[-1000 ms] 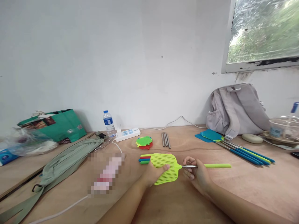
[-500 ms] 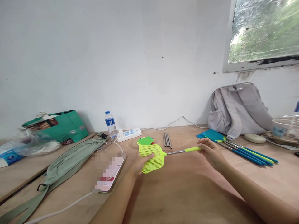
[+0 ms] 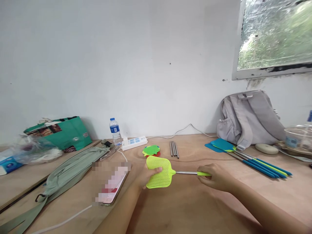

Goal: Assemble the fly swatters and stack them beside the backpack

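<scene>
A yellow-green fly swatter (image 3: 159,178) with a perforated square head and a metal rod is held level above the table. My left hand (image 3: 144,175) is closed on the head's left edge, thumb lying over the mesh. Around the yellow-green grip at the other end, my right hand (image 3: 214,177) is wrapped, palm hidden. Beyond the swatter lie several metal tubes (image 3: 174,149) side by side and a small pile of green, yellow and red plastic pieces (image 3: 151,150). To the right rests a bundle of blue and yellow-green fly swatters (image 3: 260,166).
At left are a phone (image 3: 113,188) with a cable, a green-grey strap bag (image 3: 73,172) and a green shopping bag (image 3: 65,133). Along the wall stand a water bottle (image 3: 115,131), a white power strip (image 3: 134,143) and a grey backpack (image 3: 253,120). A plastic cup (image 3: 294,138) is at far right.
My right hand has shifted inward and down and now wraps the grip, where its fingertips held the end before. The swatter has dropped lower, its handle end tilting down.
</scene>
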`<action>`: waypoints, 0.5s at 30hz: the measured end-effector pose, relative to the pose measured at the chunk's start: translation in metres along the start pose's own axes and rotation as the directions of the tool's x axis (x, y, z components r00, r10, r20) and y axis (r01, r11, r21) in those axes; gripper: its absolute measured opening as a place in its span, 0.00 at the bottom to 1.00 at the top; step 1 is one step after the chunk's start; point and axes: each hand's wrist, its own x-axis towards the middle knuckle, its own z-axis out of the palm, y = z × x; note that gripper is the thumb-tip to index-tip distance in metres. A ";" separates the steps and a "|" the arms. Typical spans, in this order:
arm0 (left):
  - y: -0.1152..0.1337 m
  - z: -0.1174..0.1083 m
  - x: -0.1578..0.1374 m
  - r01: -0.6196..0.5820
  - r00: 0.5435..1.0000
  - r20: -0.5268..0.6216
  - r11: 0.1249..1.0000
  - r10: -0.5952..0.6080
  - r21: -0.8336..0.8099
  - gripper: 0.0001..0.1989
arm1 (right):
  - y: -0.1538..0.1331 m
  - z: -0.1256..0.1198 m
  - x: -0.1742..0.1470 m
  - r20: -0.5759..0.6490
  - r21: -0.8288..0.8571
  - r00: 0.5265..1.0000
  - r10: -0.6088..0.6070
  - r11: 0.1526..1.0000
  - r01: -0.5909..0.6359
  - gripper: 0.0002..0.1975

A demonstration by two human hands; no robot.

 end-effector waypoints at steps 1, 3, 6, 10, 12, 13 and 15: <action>0.000 0.000 -0.001 -0.006 0.999 0.031 1.000 0.007 -0.028 0.22 | -0.002 0.000 0.000 -0.005 -0.018 1.000 -0.015 1.000 0.015 0.09; 0.001 0.000 -0.001 -0.023 0.996 0.089 0.997 0.029 -0.078 0.23 | -0.005 -0.003 0.000 -0.007 -0.027 0.999 -0.037 0.999 0.036 0.07; 0.006 -0.003 0.000 -0.070 0.992 0.101 0.991 0.081 -0.110 0.22 | -0.008 -0.010 0.000 -0.039 -0.038 0.997 -0.071 0.997 0.069 0.08; 0.011 -0.008 0.008 -0.246 0.969 -0.049 0.951 0.242 -0.184 0.18 | -0.001 -0.020 0.002 -0.018 -0.143 0.993 -0.120 0.983 0.117 0.09; 0.009 -0.012 0.014 -0.343 0.938 -0.124 0.923 0.325 -0.172 0.16 | 0.011 -0.025 0.002 0.002 -0.230 0.997 -0.079 0.970 0.077 0.09; 0.007 -0.014 0.018 -0.373 0.922 -0.166 0.918 0.350 -0.137 0.15 | 0.020 -0.028 0.001 -0.009 -0.284 0.999 -0.043 0.958 0.038 0.09; 0.002 -0.020 0.026 -0.388 0.887 -0.274 0.922 0.372 -0.005 0.13 | 0.041 -0.037 -0.003 -0.083 -0.391 0.996 0.031 0.918 -0.061 0.10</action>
